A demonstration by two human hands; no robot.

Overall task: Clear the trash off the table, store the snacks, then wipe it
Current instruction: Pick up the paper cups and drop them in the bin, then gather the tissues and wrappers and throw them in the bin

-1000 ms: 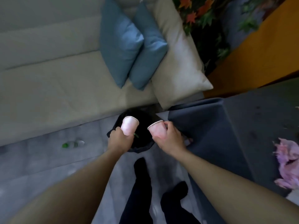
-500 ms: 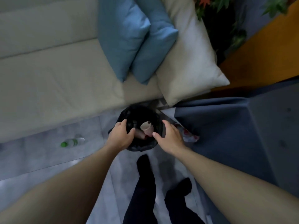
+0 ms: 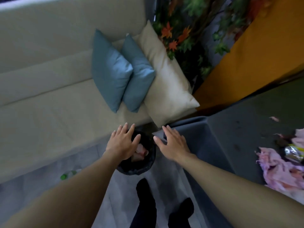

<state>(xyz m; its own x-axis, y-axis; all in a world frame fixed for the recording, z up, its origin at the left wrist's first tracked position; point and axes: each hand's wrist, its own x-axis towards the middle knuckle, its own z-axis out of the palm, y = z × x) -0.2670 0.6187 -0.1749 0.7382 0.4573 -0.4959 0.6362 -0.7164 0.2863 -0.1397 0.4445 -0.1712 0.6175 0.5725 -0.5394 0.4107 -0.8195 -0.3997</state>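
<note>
A black trash bin stands on the floor between the sofa and the table corner. Pink paper cups lie inside it. My left hand hovers over the bin's left side, fingers spread and empty. My right hand is spread flat just right of the bin, above the table's corner, holding nothing. On the grey-clothed table at the right edge lie a crumpled pink cloth, a shiny snack wrapper and small scraps.
A beige sofa with two blue cushions and a cream pillow fills the left. A green-capped plastic bottle lies on the floor by the sofa. My dark-clad feet stand below the bin. Plants and an orange wall are behind.
Both hands held a pink cup over the bin a second ago. The cups dropped into the bin, and both hands have opened and lifted with fingers spread.
</note>
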